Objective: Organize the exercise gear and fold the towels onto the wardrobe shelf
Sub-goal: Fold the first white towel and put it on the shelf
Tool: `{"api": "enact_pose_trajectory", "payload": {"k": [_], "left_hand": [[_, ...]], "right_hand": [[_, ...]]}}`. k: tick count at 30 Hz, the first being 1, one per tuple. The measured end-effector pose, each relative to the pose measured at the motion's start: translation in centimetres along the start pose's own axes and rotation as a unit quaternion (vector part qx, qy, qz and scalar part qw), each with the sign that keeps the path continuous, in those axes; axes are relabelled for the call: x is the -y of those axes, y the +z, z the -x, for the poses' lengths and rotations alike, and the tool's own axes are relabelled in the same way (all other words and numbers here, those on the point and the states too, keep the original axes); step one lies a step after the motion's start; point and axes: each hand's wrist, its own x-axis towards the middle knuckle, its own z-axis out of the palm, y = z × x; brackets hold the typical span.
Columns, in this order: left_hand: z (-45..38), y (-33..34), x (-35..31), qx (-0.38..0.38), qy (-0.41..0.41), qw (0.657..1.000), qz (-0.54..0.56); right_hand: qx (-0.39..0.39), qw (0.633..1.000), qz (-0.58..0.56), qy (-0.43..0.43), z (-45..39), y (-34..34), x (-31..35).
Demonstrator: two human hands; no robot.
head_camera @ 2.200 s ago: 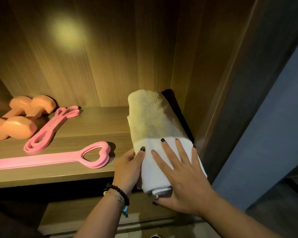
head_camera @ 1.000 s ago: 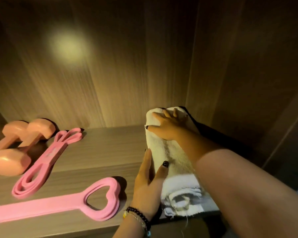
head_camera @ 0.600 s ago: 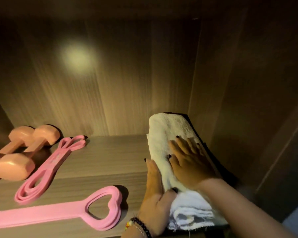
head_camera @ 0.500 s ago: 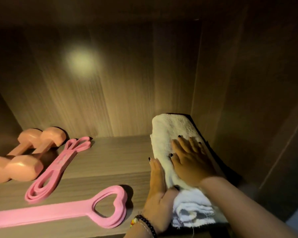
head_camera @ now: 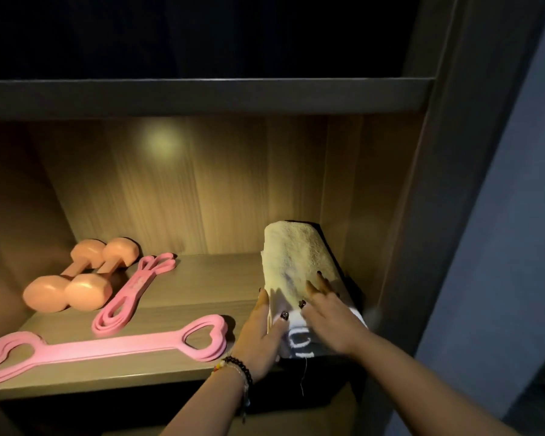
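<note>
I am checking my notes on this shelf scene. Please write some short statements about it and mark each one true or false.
1. The folded towel lies at the right end of the wardrobe shelf. True.
2. The left hand holds a dumbbell. False: it rests against the towel's left side.
3. The right hand lies on top of the towel. True.
4. The two dumbbells stand on the towel. False: they lie at the shelf's left, apart from it.
5. The long pink band with heart-shaped loops lies near the shelf's front edge. True.
</note>
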Motion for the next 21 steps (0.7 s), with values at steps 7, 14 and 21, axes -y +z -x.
{"api": "enact_pose_trajectory", "payload": {"k": [7,14,21], "left_hand": [[7.9,-3.5,-7.8,-0.030,0.159,0.966,-0.200],[16.6,-3.5,-11.8,-0.005,0.207,0.940,-0.273],[17.7,-2.0,-14.7,0.004,0.235,0.933,-0.273]], "right_hand": [[-0.064,0.990,-0.049,-0.115,10.8,-5.3,1.1],[-0.139,0.979,-0.017,-0.149,19.6,-7.9,2.0],[-0.186,0.969,0.047,-0.153,24.3,-9.8,0.6]]}}
